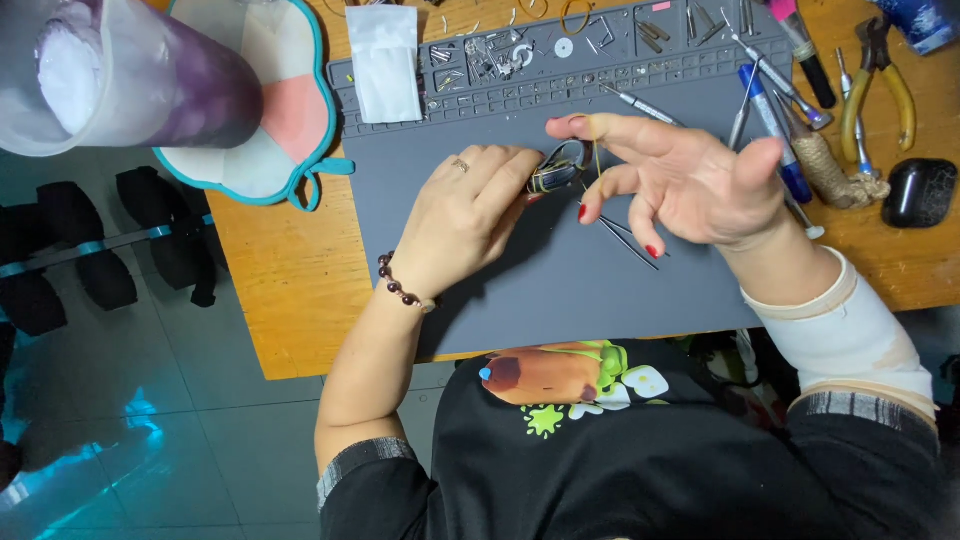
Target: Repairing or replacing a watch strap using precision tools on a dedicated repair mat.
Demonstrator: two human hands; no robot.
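Grey silicone covers the middle of the wooden tabletop [290,290] as a work mat [520,270], and both hands meet over its upper half. The left hand [462,215], with a ring on one finger and a dark bead bracelet [400,287] at the wrist, has its fingers closed round a small wire ring piece [558,166], pinching it from the left side. The right hand [690,180] sits just beside it with fingers spread and loosely curled, the nails painted red; a thin strand of yellowish wire runs down from the forefinger, though I cannot tell how firmly it is gripped. The wire ring piece lies between the two hands, just above the mat.

Under the right hand's fingers two thin metal needles [630,240] lie on the mat. Along the mat's top edge the moulded compartments hold small metal bits and a white disc. To the right are a blue-handled tool [775,135], a spool of twine [830,170], yellow-handled pliers [880,90] and a black stone [920,192]. At upper left stand a cloudy plastic cup [120,75], a teal-edged fabric pad [280,100] and a small clear bag [385,65].
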